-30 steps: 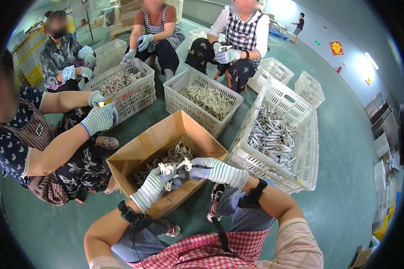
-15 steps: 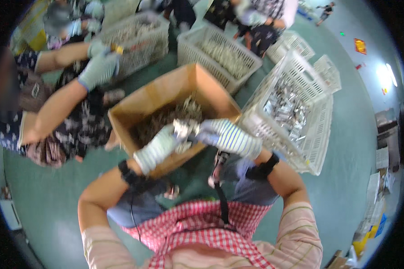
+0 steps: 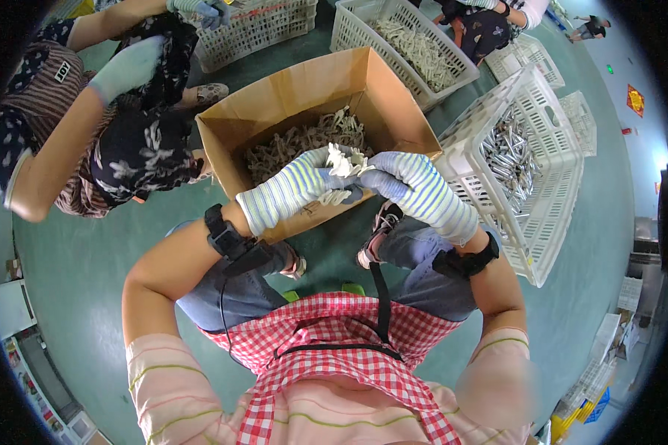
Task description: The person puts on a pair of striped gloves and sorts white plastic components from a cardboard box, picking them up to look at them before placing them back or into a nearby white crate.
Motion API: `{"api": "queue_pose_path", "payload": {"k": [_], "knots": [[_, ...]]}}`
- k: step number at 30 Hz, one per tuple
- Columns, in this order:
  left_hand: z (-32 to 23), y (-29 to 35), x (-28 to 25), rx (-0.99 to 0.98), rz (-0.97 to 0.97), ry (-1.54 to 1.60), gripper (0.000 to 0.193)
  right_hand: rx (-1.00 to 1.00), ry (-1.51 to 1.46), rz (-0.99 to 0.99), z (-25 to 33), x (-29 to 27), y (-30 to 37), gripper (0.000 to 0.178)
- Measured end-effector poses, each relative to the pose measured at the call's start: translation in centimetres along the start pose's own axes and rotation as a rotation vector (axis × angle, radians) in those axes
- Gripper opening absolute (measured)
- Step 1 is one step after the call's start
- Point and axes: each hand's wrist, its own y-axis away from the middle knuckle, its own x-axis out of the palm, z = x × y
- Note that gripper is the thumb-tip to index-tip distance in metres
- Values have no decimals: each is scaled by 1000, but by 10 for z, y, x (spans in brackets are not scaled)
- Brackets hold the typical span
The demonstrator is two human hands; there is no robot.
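Observation:
Above a cardboard box (image 3: 293, 83), both my gloved hands meet at a small bunch of jagged off-white pieces (image 3: 344, 161); their exact kind does not show. My left hand (image 3: 293, 185) is closed around the bunch, with some pieces poking out below its fingers. From the other side, my right hand (image 3: 416, 185) pinches the bunch's right end, fingers bent and thumb pressed in. Inside the box lies a heap of similar grey-white pieces (image 3: 297, 144), partly hidden behind my hands.
Right of the box, a white plastic crate (image 3: 531, 256) holds shiny silver metal parts (image 3: 512, 159). Beyond the box stand another crate (image 3: 349, 33) of pale pieces and a crate (image 3: 256, 33) at far left. A co-worker's gloved hand (image 3: 130, 70) is at the left.
The view has tilted down, so the box and crates sit higher in the picture. Both my hands stay at the off-white pieces. The co-worker's two hands have moved apart.

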Motion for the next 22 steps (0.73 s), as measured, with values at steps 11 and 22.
{"api": "queue_pose_path", "payload": {"k": [11, 22], "knots": [[-8, 5, 1, -80, 74, -8, 39, -125, 153, 27, -6, 4, 3, 22], [-9, 6, 4, 81, 74, -49, 43, 50, -3, 3, 24, -13, 7, 22]]}}
